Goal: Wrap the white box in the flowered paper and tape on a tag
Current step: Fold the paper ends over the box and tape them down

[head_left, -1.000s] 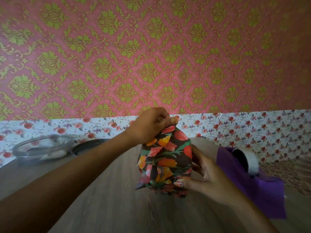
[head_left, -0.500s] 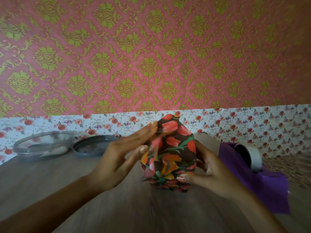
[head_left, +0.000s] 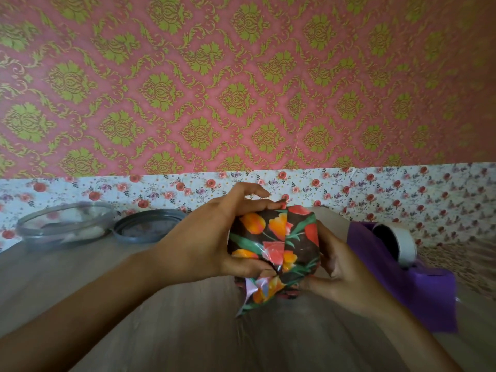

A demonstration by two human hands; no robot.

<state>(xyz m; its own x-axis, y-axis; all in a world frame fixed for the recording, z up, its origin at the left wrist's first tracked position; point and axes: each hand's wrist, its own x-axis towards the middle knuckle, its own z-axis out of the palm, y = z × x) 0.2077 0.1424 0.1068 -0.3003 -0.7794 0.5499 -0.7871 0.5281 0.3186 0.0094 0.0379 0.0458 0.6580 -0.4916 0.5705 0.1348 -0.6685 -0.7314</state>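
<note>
Left hand (head_left: 198, 245) closed onto flowered paper (head_left: 271, 237); loose flap (head_left: 259, 294) hangs below.

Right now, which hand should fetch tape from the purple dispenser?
Right, probably. The right hand holds the dark tulip-papered box on the side where the purple tape dispenser sits; the left hand grips the box's top and near face.

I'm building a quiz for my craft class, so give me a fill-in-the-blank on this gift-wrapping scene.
The left hand and right hand grip the wrapped box; the tape dispenser stands nearest the ____ one.
That dispenser is coloured ____.
The clear bowl sits ____ of the grey lid.
Missing: right; purple; left.
</note>
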